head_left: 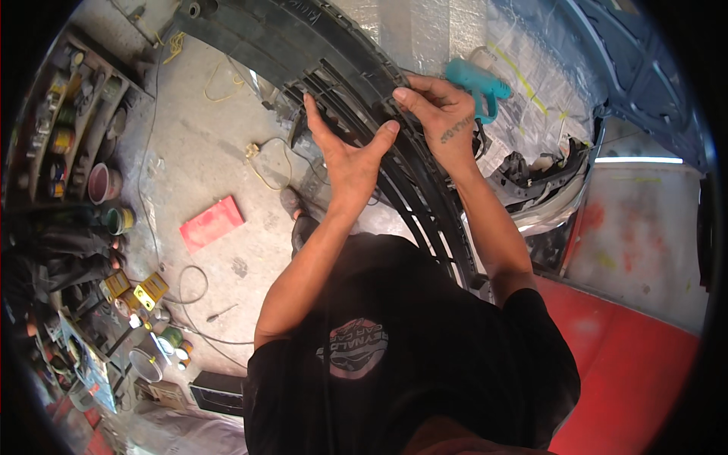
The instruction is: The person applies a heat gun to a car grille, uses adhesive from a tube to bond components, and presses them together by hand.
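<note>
A long black plastic bumper grille with slatted openings runs diagonally from the upper left down past my hands. My left hand grips it across the slats, thumb and index finger spread, other fingertips partly hidden. My right hand holds the upper right edge, fingers curled over it and thumb on the face. Just behind that hand, a teal gun-shaped tool rests on crinkled sheeting over the car's front.
A raised blue-grey hood arches at upper right; red painted panels lie lower right. Shelves of cans, a dark-clothed figure and loose pots line the left. Cables and a red rectangular piece lie on the concrete floor.
</note>
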The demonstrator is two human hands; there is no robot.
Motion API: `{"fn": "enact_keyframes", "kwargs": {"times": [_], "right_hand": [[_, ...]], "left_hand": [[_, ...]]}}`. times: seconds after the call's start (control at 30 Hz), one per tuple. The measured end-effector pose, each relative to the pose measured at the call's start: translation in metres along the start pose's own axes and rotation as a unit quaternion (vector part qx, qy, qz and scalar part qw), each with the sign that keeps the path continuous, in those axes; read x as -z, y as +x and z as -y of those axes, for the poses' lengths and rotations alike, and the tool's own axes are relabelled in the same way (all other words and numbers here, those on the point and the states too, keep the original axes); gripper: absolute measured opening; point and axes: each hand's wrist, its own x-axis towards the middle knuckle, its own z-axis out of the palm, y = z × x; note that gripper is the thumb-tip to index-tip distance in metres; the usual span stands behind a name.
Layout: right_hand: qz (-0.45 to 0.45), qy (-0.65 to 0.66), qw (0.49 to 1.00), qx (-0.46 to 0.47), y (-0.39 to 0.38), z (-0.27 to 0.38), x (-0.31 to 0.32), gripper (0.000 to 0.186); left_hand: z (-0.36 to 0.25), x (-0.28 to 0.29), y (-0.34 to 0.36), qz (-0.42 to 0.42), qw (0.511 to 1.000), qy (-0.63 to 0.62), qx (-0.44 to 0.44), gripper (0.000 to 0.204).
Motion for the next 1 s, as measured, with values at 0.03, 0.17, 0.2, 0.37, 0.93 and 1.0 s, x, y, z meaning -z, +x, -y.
{"fn": "enact_keyframes", "kwargs": {"times": [0.03,0.17,0.2,0.37,0.93,1.0], "right_hand": [[0.001,-0.007,1.0,0.0,0.001,0.0,0.0,0.022],[0.002,-0.024,1.0,-0.014,0.004,-0.001,0.003,0.024],[0.002,-0.025,1.0,-0.02,0.004,-0.001,0.003,0.025],[0.029,0.044,0.997,-0.056,0.01,-0.009,0.005,0.026],[0.099,0.017,0.993,-0.057,0.006,-0.009,-0.002,0.024],[0.095,-0.011,0.993,-0.067,-0.002,0.001,-0.006,0.028]], "left_hand": [[-0.001,0.001,0.0,-0.002,1.0,0.01,0.0,0.125],[0.001,0.0,0.001,0.001,1.0,-0.002,-0.002,0.125],[0.0,0.0,0.001,0.0,1.0,0.002,-0.001,0.125],[-0.001,0.004,0.002,0.0,1.0,-0.013,0.004,0.125],[-0.009,0.018,0.001,0.004,0.997,-0.057,0.059,0.117],[-0.004,0.021,0.001,-0.006,0.997,-0.062,0.052,0.113]]}}
